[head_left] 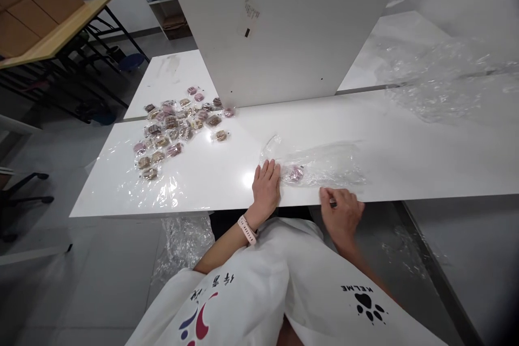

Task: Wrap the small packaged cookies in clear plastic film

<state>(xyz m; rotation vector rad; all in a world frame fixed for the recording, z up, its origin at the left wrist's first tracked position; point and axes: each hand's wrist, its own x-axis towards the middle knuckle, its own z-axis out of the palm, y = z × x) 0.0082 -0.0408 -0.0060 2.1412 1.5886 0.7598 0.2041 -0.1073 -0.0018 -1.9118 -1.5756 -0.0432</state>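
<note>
My left hand point(266, 186), with a pale pink watch band at its wrist, lies flat with its fingers stretched out on the left part of a clear plastic film point(336, 165). Just right of those fingers, a pinkish-purple wrapped piece point(296, 173) shows on or under the film; which, I cannot tell. Near the table's front edge, my right hand point(343, 211) is closed, its fingers curled against the thumb. A small dark bit shows between them, too little to name.
Several small wrapped pieces point(170, 121), brown, tan and pink, are heaped on the left of the white table point(405, 157). A tall white panel point(284, 38) rises behind it. Crumpled clear film point(454, 81) covers the far right, and more film point(184, 243) hangs below the front edge.
</note>
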